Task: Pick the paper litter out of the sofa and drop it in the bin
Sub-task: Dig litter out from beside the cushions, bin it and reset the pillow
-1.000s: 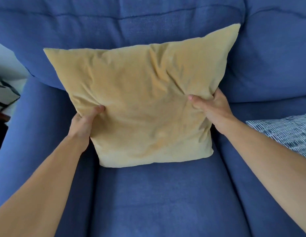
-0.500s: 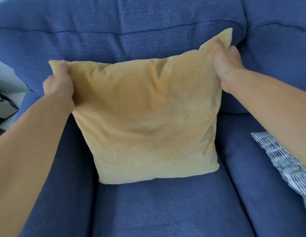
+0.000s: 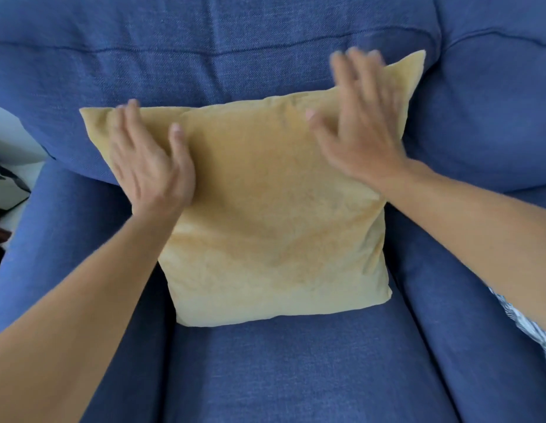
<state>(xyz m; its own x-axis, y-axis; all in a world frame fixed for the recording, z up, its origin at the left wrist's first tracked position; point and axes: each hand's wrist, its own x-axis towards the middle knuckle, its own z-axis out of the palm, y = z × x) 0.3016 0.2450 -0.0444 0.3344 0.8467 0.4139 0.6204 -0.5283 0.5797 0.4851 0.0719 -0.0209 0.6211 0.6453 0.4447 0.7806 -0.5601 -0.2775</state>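
Yellow cushion [image 3: 274,215] against the sofa [image 3: 265,361], left hand [image 3: 149,166] and blurred right hand [image 3: 360,132] flat on it, fingers apart.

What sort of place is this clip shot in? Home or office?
Most likely a home living room: a blue fabric sofa, a yellow cushion leaning against its backrest, and a striped cushion at the right edge.

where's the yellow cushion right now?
Head view: the yellow cushion stands mid-frame on the sofa seat, leaning on the backrest, with the left hand and the right hand spread open over its top corners. A striped cushion shows at the far right edge.
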